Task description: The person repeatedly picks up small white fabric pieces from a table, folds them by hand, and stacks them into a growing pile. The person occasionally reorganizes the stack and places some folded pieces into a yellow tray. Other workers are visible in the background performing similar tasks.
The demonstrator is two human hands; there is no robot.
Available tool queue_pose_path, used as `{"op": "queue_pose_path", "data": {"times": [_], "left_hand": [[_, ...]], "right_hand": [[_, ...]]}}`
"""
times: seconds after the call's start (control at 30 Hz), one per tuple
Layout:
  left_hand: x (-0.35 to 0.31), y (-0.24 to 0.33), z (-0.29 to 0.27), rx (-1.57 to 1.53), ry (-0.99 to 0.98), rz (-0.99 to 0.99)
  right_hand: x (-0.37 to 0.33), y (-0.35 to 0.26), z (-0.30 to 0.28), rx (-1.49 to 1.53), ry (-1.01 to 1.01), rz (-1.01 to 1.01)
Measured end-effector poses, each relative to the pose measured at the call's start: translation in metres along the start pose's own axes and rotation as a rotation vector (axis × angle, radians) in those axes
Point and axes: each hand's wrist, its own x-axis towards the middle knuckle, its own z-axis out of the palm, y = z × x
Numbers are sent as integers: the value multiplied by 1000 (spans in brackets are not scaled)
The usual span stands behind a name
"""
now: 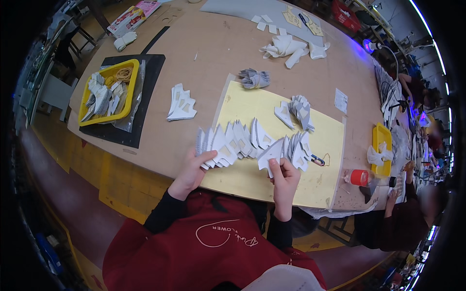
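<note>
My left hand [192,169] is closed on the left end of a fanned stack of white cut pieces [221,148], thumb on top. The pieces look like flat shoe-upper parts with pointed edges and beige patches. The row runs rightward over a yellow sheet [310,186]. My right hand [285,182] pinches a single white piece [271,154] between thumb and fingers, in front of the row's right part. Just right of it, more overlapping white pieces [297,148] lie beside a dark pen-like tool [317,160].
A grey bundle [254,78], a white stack [182,103] and another bundle [301,111] lie farther off. At left sits a yellow basket [131,92] with pieces and rubber bands. At right are a red-labelled bottle [359,177], a yellow tray [382,167] and another person [398,223].
</note>
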Motion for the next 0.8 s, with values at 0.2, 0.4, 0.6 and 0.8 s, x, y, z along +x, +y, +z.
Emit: {"op": "queue_pose_path", "data": {"times": [0.2, 0.4, 0.6, 0.8], "left_hand": [[-1, 16, -16, 12, 63, 45], [0, 10, -13, 6, 27, 33], [1, 7, -8, -24, 0, 32], [1, 10, -8, -13, 31, 25]], "right_hand": [[3, -4, 7, 144, -1, 41], [2, -4, 5, 139, -1, 36], [3, 1, 2, 138, -12, 23], [4, 2, 2, 131, 4, 27]]}}
